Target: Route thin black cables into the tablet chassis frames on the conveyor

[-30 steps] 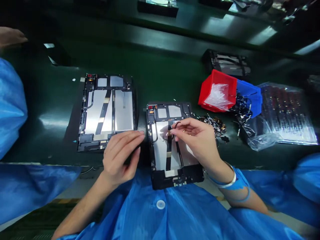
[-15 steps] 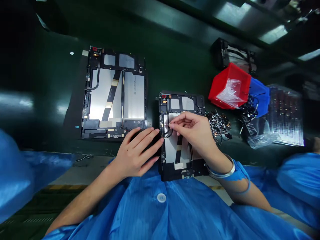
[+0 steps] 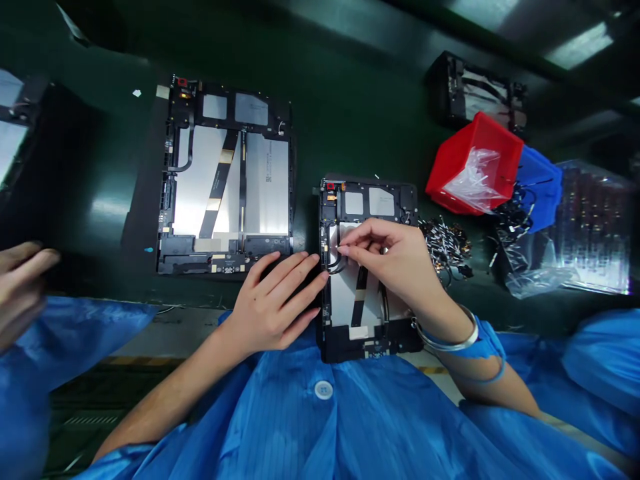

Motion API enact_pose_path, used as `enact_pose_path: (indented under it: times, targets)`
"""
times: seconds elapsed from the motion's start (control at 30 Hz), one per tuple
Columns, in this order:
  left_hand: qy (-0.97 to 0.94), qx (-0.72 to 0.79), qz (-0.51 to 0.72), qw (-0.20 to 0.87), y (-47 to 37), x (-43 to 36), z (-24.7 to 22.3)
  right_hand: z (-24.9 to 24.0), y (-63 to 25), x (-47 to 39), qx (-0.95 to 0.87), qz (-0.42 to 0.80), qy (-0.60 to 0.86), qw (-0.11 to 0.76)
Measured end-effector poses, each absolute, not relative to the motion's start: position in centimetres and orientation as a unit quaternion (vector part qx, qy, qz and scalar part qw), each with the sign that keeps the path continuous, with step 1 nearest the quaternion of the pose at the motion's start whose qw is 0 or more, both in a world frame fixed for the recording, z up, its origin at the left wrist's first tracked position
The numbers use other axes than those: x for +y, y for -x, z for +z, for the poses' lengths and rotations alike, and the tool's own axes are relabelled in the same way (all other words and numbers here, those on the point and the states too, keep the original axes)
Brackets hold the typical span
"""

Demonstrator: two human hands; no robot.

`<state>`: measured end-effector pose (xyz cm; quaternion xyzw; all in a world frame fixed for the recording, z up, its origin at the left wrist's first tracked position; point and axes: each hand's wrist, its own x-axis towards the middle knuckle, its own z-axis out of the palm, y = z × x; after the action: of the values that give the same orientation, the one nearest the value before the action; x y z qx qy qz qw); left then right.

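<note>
Open device on the bench, near side, directly before me, its near edge toward my blue smock. My right hand is over it, thumb and forefinger drawn into a narrow pinch at its left part, by a thin black cable that curves there. Whether the tips grip the cable I cannot tell.

My left hand is palm down, fingers spread wide, holding nothing; index fingertip at the device's left edge.

Second open device to the left and farther off, well apart from mine. Just right of mine, a heap of small parts. Beyond it, a red bin with clear plastic pieces, a blue bin beside it; clear tray farther right. Far right, behind the red bin, another device. Far-left margin: a co-worker's hand, blurred.
</note>
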<state>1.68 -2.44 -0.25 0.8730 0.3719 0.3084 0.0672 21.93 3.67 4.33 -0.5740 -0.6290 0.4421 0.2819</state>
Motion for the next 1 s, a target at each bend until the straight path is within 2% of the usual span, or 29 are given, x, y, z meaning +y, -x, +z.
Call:
enact_pose_path:
  times: [0.37, 1.0]
  targets:
    - [-0.878, 0.365, 0.308, 0.045, -1.7, -2.4, -0.4, 4.2, -21.9, 3.3, -0.623, 0.426, 0.588, 0.292]
    - [-0.871, 0.382, 0.307, 0.032, -2.2, -2.6, -0.4, 5.4, -22.1, 2.9, -0.692, 0.367, 0.567, 0.255]
